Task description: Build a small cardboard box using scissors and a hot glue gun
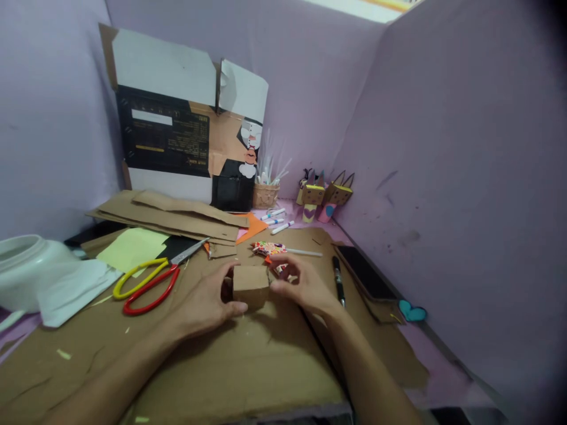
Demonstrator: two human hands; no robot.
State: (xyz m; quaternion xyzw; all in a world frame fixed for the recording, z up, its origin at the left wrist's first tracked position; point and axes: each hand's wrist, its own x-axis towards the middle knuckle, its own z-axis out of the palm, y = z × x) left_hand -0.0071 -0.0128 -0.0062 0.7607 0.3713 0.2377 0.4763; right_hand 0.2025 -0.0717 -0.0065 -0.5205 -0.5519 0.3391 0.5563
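Observation:
A small brown cardboard box rests on a large cardboard sheet in the middle of the desk. My left hand grips the box's left side, thumb under its front edge. My right hand is curled against its right side, fingers pressed to the box. Just behind the box lies a colourful patterned paper piece with a thin white stick beside it.
Scissors with red and yellow handles lie to the left, near a white jar and paper. A black pen, a phone and a blue heart lie right. Cardboard sheets, markers, a basket and small box figures stand behind.

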